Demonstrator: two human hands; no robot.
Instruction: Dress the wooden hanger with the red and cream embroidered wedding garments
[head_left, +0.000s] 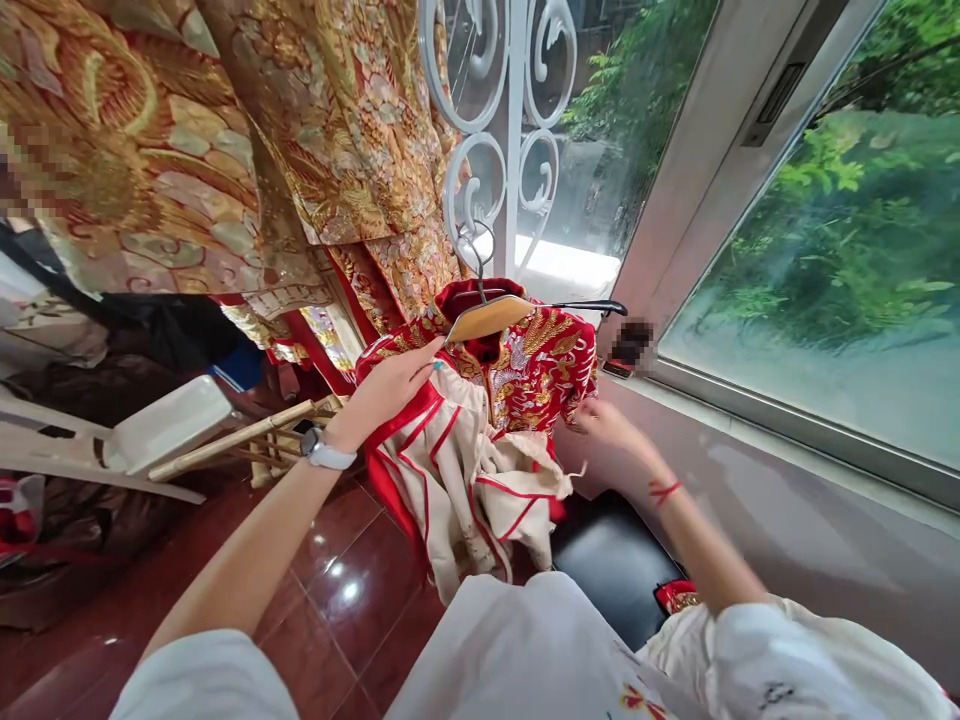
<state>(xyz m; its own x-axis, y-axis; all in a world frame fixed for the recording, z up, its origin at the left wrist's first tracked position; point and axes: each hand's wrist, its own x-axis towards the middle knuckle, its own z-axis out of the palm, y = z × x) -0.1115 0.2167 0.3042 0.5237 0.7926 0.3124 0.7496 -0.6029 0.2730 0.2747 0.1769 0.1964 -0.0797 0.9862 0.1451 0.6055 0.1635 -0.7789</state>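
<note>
A red jacket (536, 375) with gold and silver embroidery hangs from a hanger with a wooden-coloured bar (491, 318) and metal hook. In front of it hangs a cream skirt (450, 480) with red trim, its gathered waistband near the hanger's left end. My left hand (401, 385) is closed on the waistband's left corner, by the hanger tip. Beside the jacket's right cuff, my right hand (604, 422) is slightly blurred, its fingers curled together; what they pinch, if anything, is not clear. The skirt's right side sags lower, with a loose tie end.
Gold-embroidered garments (300, 130) hang at the left. Behind the hanger stands a white scrolled metal grille (514, 120). A window frame (697, 190) and sill are on the right. Below are a black seat (615, 560), a bamboo frame (240, 440) and a red tiled floor (352, 590).
</note>
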